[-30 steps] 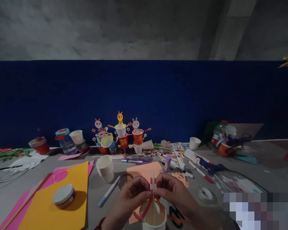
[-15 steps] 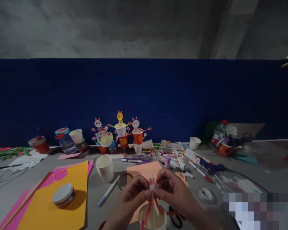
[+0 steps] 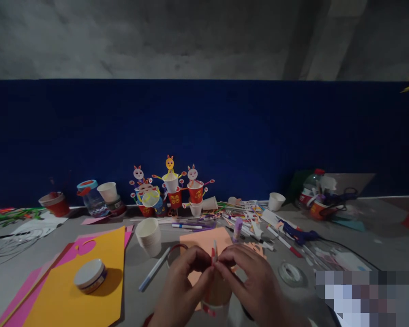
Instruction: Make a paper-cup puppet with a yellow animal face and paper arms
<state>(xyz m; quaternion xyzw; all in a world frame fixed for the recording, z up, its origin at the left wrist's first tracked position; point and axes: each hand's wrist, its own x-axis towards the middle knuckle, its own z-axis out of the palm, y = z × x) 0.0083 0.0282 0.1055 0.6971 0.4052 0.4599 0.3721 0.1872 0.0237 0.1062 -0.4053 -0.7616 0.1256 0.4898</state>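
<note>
Red strip (image 3: 213, 256), tip clear above fingertips (image 3: 219, 266)

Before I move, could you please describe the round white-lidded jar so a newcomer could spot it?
On the grey table, left of the bare left hand, lies a large yellow-orange paper sheet. The squat round jar sits on it, its flat white lid setting it apart from the stacked open white paper cups.

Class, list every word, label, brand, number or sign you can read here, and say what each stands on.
No text can be read for certain.
Gold marks on the red cups: too small.
Label on the red-capped bottle: blurred.
Print on the side of the white-lidded jar: blurred.
</note>
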